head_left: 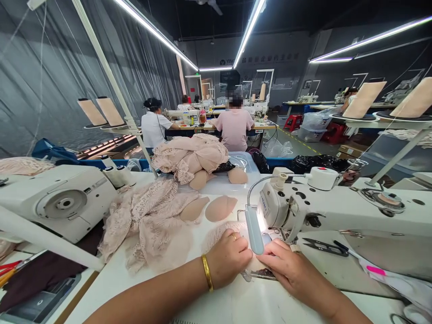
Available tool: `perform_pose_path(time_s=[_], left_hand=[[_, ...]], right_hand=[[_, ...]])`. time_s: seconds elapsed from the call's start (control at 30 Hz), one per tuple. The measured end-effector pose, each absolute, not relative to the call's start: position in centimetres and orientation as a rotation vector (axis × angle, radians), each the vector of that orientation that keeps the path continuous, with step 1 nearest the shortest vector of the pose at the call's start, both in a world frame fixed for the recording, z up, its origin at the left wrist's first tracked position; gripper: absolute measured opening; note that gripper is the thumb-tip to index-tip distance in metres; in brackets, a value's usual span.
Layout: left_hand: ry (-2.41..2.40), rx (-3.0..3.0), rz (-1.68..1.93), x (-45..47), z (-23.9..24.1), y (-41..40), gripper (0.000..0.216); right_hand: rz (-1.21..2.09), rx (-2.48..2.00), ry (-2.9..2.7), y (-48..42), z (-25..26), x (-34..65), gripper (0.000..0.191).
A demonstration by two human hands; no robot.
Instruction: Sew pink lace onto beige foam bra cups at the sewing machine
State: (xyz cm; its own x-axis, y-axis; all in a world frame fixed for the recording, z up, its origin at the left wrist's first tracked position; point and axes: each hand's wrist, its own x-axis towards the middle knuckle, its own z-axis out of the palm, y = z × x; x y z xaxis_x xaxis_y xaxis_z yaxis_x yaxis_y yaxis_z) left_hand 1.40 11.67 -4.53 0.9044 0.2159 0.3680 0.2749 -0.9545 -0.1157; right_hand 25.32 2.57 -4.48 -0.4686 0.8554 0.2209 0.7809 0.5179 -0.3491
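Note:
My left hand (232, 254), with a ring and a gold bangle, is closed with its fingertips on pale pink lace fabric (216, 233) in front of the sewing machine (303, 202). Close beside it, my right hand (285, 265) has its thumb and fingers pressed together at the edge of the same piece. The grey lamp head (254, 231) hides part of the fingertips and the needle area. Two beige bra cups (221, 208) lie just beyond my left hand. Left of them spreads a heap of lace fabric (148, 216).
Black thread snips (326, 246) lie on the table to the right. Behind the table, a clear plastic bin (248, 164) carries more lace pieces (192, 155). A second machine (64, 198) stands at left. Two people (234, 121) sit at machines ahead. Thread cones (364, 99) stand at upper right.

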Motion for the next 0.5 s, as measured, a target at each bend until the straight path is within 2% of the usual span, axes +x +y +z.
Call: perform_pose_path(time_s=[0.23, 0.5], left_hand=[[-0.430, -2.856, -0.728, 1.8, -4.6, 10.9, 0.020], [-0.386, -2.888, -0.729, 2.3, -5.0, 11.9, 0.022]], right_hand=[[0.347, -1.335, -2.286, 2.4, -4.3, 25.2, 0.031], [0.137, -1.414, -2.388, 2.5, -5.2, 25.3, 0.031]])
